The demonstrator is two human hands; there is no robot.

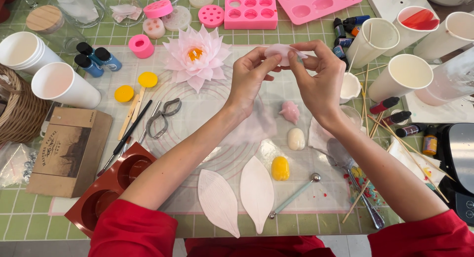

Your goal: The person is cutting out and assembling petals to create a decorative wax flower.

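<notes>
1. Both hands, left hand (248, 75) and right hand (320, 77), pinch one pale pink petal (280, 52) between their fingertips.
2. Petal held just right of the pink lotus flower (196, 55), above the surface (29, 212).

Work surface: a table (29, 215) covered by a green grid-pattern cloth, filling the frame. A strip of grey floor (44, 248) shows along the lower left edge. Lighting is even and bright.
</notes>
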